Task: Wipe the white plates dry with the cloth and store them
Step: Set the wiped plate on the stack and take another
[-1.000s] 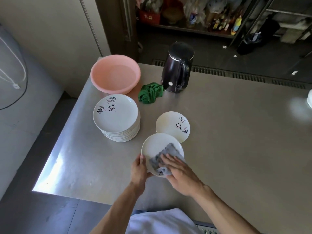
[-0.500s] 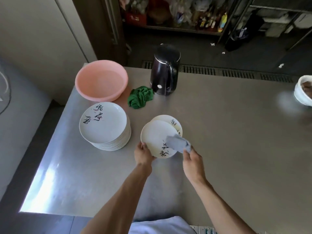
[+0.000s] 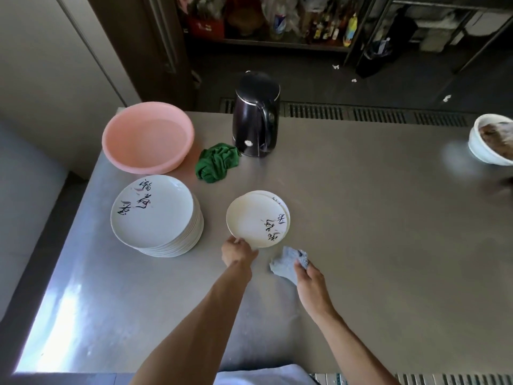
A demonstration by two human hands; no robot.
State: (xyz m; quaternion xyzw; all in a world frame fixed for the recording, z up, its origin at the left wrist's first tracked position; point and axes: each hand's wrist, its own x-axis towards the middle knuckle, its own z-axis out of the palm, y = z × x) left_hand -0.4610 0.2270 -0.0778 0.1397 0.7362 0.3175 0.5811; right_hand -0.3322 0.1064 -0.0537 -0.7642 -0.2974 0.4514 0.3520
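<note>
nearest the camera, a pale shirt front [image 3: 261, 377] shows at the bottom edge, and two bare forearms reach out over the dull stainless steel table [image 3: 361, 245]. the right hand [image 3: 309, 279] has its fingers curled round a crumpled grey cloth [image 3: 286, 263], which bunches out to the left of the knuckles, low over the tabletop and just short of the plates; whether it touches the steel i cannot tell. beside it, the left hand [image 3: 238, 252] grips the near rim of a round white plate with black brush lettering [image 3: 249, 218], fingers closed on the edge. that plate lies almost squarely over a second white plate [image 3: 283, 202], only a thin crescent of which shows at the far right side; whether the upper one rests fully on it or is tipped slightly i cannot tell. to the left, apart from the pair, stands a tall stack of matching white plates [image 3: 154, 212]. beyond the stack sits a round pink plastic basin [image 3: 148, 134], and between it and a black electric kettle [image 3: 256, 115] lies a rumpled green cloth [image 3: 216, 162], just beside the kettle's base. far right, a white bowl with brown contents [image 3: 477, 145] is cut by the frame edge. past the table, a slotted floor grate [image 3: 374, 115] runs before dark shelves of bottles [image 3: 319, 26].
</note>
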